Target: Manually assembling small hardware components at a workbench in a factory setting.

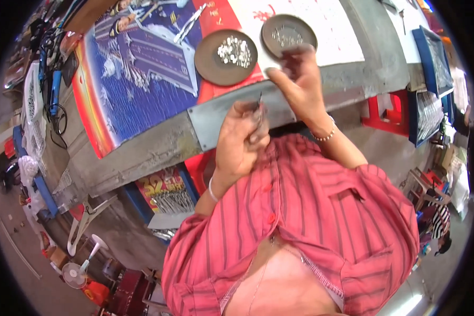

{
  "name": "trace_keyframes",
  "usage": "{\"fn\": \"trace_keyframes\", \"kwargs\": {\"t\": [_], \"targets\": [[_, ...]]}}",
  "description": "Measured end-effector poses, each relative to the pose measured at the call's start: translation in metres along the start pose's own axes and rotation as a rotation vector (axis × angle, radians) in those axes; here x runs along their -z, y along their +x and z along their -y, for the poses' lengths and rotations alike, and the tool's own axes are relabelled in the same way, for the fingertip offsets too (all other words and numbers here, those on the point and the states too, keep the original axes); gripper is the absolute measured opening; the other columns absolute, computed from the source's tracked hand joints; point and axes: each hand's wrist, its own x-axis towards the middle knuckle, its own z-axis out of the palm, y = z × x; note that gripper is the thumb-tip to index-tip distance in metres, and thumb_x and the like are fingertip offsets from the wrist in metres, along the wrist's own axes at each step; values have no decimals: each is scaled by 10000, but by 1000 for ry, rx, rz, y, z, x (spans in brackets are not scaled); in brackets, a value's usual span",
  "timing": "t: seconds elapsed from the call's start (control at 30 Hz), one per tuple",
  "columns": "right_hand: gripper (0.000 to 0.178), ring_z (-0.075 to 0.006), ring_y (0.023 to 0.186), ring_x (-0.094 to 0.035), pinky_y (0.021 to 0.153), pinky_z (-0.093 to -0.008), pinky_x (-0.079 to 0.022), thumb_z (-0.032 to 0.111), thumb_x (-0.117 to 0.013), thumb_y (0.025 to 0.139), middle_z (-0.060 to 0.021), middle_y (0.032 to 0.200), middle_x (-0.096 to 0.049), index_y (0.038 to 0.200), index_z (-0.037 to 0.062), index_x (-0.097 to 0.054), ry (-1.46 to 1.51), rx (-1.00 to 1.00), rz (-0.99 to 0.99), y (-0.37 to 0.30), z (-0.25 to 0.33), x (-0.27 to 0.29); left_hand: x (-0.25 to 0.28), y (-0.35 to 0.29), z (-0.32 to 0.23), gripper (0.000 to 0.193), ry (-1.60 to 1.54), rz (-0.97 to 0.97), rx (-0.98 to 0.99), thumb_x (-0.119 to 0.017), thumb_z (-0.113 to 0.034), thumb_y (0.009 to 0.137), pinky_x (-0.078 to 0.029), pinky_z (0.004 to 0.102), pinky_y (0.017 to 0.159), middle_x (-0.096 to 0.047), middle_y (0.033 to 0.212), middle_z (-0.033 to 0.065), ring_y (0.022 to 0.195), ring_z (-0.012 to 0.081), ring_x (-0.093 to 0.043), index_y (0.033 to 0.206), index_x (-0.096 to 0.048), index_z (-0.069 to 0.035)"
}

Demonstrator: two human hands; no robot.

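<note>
My left hand (238,139) is closed in front of my shirt, near the table's front edge. From its fingertips sticks up a small, thin, dark pointed piece (260,98), too small to name. My right hand (304,89) is held at the near rim of a round brown dish (268,46) with tiny shiny parts (287,36) in it. Its thumb stands apart from the fingers, which are slightly blurred; I see nothing held there. Left of that, a second brown dish (208,66) carries a heap of small silvery pieces (234,51).
A poster (142,100) covers much of the worktable (163,158), with pliers (190,23) on it. Blue-handled tools (55,89) lie at the left end. A red stool (376,118) and blue trays (432,60) stand at right. A bin of metal parts (174,201) sits below the table edge.
</note>
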Motion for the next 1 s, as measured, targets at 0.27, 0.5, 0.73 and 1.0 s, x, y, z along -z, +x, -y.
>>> {"fn": "trace_keyframes", "kwargs": {"t": [0.27,0.5,0.73,1.0], "targets": [[179,-103,682,-521,613,-249,-437,142,-644,867,-60,789,-552,882,-4,-541,-174,-11,110,-13,-24,66,10,1,-21,204,821,-137,-159,-528,-91,932,-380,190,528,-626,947,63,656,42,-490,1119,-572,-22],[135,-227,631,-515,573,-295,-429,95,-640,850,-107,757,-525,827,0,-546,-355,263,10,-23,-43,79,1,33,-29,198,1863,117,-439,-567,15,829,-473,308,640,-595,889,114,720,228,-601,1016,-625,-10],[121,-228,625,-520,562,-295,-435,76,-645,833,-114,769,-538,816,0,-552,-314,292,25,-22,-46,78,3,58,-22,176,2243,350,-523,-562,-36,792,-477,396,578,-517,849,109,722,290,-607,957,-619,-63],[119,-247,640,-531,570,-308,-442,62,-643,825,-118,751,-537,797,0,-545,-357,276,17,-20,-45,76,11,32,-58,245,2402,381,-414,-553,-18,781,-484,400,565,-496,859,116,701,299,-604,1015,-602,-68]]}}
